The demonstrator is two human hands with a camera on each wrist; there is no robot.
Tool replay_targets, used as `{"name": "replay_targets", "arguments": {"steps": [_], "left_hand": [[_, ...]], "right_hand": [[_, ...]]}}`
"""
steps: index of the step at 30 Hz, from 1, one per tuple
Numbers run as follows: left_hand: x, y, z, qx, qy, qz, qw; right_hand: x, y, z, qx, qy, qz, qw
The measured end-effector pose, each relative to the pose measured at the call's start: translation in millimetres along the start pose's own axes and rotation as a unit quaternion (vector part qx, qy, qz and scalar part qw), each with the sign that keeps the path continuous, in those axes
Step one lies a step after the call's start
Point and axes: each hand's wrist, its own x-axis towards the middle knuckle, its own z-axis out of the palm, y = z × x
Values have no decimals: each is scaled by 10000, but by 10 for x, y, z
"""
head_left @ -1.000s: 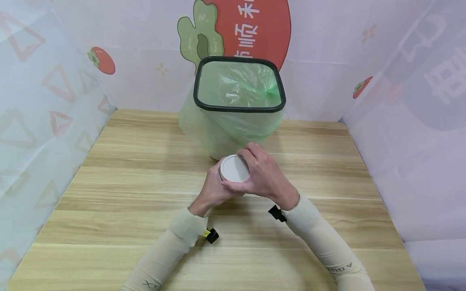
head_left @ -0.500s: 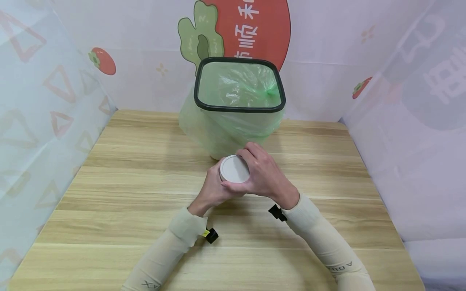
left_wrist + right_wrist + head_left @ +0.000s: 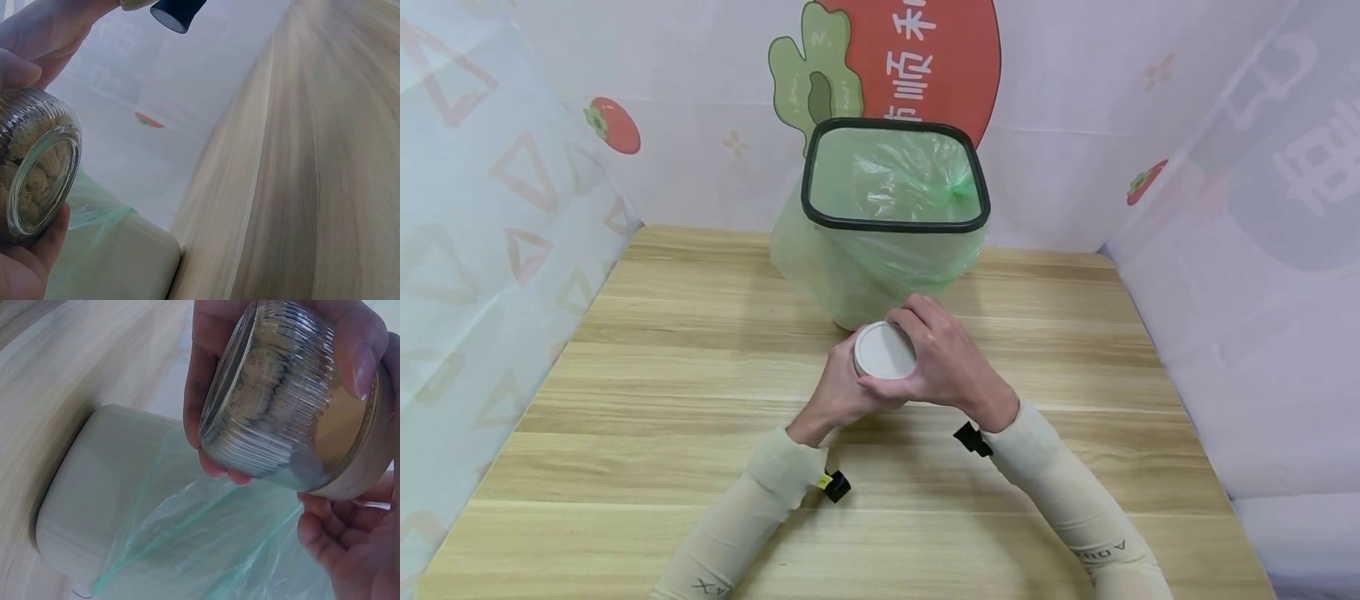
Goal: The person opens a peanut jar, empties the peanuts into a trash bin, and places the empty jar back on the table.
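Note:
In the head view my left hand (image 3: 842,385) and right hand (image 3: 946,357) meet around a jar with a round white lid (image 3: 886,351), held over the table in front of the bin. My left hand wraps the body of the ribbed glass jar (image 3: 275,394), seen tilted in the right wrist view. Tan, knobbly, nut-like pieces (image 3: 39,184) show through the glass base in the left wrist view. Thumb and fingers of my right hand curl around the lid's edge. From above, the hands hide the glass body.
Just beyond the hands stands a pale bin lined with a translucent green bag (image 3: 880,267), its mouth ringed by a black rim (image 3: 895,225). The wood-grain table (image 3: 700,358) is bounded by printed white cloth walls (image 3: 1060,167) at the back and sides.

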Motion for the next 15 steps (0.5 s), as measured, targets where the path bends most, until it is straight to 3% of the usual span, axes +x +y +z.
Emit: {"name": "replay_targets", "arguments": {"steps": [15], "left_hand": [[-4, 52, -36, -308, -282, -7, 9991]], "right_hand": [[13, 37, -96, 359, -337, -179, 9986]]}}
